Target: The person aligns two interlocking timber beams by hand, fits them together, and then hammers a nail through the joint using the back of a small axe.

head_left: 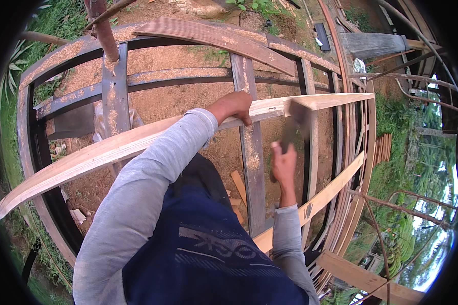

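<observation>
Head view, looking down on an open timber frame. A long pale plank (137,140) is shown laid across the dark frame rails (116,96), running from the near left to the far right, where its end is seen beside a stack of curved slats (352,152). The plank is pressed down by the left hand (234,107), whose fingers are closed over its upper edge just above a grey upright post (253,162); the grey sleeve (152,178) is seen reaching up to it. A hammer (295,122) is gripped in the right hand (283,162), the fist closed round the handle and the dark head raised against the plank just right of the left hand; the tool is blurred, so its exact contact with the wood cannot be told. No nail can be made out at that spot.

As for progress, the plank is judged to be positioned but not yet proven fixed: it is held by hand, and fastening at the post appears to be in hand. A second pale plank (320,195) is seen lower on the right, lying across the frame. Several dark rails are already joined, with a broad curved board (213,38) resting on the far side. Sawdust-strewn earth (178,101) and offcuts (237,183) are visible beneath the frame.
</observation>
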The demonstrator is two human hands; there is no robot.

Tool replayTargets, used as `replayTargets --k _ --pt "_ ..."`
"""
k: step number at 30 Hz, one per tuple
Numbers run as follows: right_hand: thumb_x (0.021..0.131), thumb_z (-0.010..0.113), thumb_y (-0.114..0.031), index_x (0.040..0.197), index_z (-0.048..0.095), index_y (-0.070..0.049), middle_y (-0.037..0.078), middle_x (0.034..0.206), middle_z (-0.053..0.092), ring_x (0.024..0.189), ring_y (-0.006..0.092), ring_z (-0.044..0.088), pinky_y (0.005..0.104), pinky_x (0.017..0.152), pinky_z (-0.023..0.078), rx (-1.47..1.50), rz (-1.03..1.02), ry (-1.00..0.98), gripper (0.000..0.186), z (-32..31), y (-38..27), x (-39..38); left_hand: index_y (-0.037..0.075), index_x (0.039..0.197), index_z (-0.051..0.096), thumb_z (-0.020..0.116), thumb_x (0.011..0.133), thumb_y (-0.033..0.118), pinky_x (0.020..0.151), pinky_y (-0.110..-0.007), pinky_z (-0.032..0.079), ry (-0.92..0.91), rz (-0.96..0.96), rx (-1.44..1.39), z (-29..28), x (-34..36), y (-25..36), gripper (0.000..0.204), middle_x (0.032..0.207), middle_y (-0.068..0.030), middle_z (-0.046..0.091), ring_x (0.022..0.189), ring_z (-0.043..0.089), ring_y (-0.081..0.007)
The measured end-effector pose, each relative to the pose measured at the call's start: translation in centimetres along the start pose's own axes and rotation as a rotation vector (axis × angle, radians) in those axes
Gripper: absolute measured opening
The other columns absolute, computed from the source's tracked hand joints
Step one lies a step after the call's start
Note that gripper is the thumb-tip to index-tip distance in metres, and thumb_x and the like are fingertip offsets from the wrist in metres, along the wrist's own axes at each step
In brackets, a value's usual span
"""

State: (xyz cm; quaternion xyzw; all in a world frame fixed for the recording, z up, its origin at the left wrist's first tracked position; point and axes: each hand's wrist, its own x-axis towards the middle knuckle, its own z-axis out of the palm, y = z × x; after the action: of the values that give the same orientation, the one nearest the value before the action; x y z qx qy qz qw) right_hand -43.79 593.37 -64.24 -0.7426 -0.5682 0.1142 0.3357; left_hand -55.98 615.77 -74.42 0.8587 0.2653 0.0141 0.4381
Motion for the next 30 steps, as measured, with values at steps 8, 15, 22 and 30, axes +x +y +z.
replayTargets --k 8,15,22,30 --pt "0.100 0.068 -0.037 0.091 0.055 -0.005 -0.001 0.063 0.053 0.052 0.0097 0.052 0.0282 0.048 0.043 0.360 0.476 -0.069 0.035 0.6 -1.1 -2.4 -0.009 0.105 0.073 0.091 0.063 0.048 0.086 -0.046 0.057 -0.036 0.058 0.029 0.5 -1.8 -0.2 0.073 0.101 -0.0293 0.073 0.095 0.073 -0.0417" --pt "0.104 0.064 -0.034 0.099 0.053 -0.004 0.005 0.077 0.056 0.059 0.0130 0.056 0.0297 0.052 0.048 0.758 0.603 0.061 0.032 1.4 -0.8 -8.7 -0.008 0.107 0.073 0.089 0.063 0.060 0.082 -0.045 0.056 -0.323 -0.090 -0.055 -2.7 -5.8 -2.9 0.083 0.099 -0.0266 0.075 0.092 0.074 -0.0387" --pt "0.104 0.063 -0.027 0.102 0.052 -0.006 0.005 0.089 0.054 0.069 0.0148 0.054 0.0329 0.061 0.051 1.384 1.012 0.245 0.024 8.5 1.4 -13.8 -0.005 0.107 0.075 0.088 0.061 0.053 0.082 -0.042 0.056 -0.299 -0.081 -0.066 -2.0 -4.7 -3.4 0.075 0.099 -0.0248 0.076 0.090 0.074 -0.0366" --pt "0.104 0.062 -0.021 0.102 0.054 -0.004 0.005 0.090 0.056 0.069 0.0124 0.055 0.0303 0.058 0.050 1.460 1.119 -0.288 0.018 7.3 2.3 -6.9 -0.004 0.106 0.075 0.090 0.061 0.040 0.083 -0.040 0.056 -0.224 -0.083 -0.123 -2.7 -3.4 -3.3 0.065 0.099 -0.0228 0.076 0.091 0.074 -0.0338"
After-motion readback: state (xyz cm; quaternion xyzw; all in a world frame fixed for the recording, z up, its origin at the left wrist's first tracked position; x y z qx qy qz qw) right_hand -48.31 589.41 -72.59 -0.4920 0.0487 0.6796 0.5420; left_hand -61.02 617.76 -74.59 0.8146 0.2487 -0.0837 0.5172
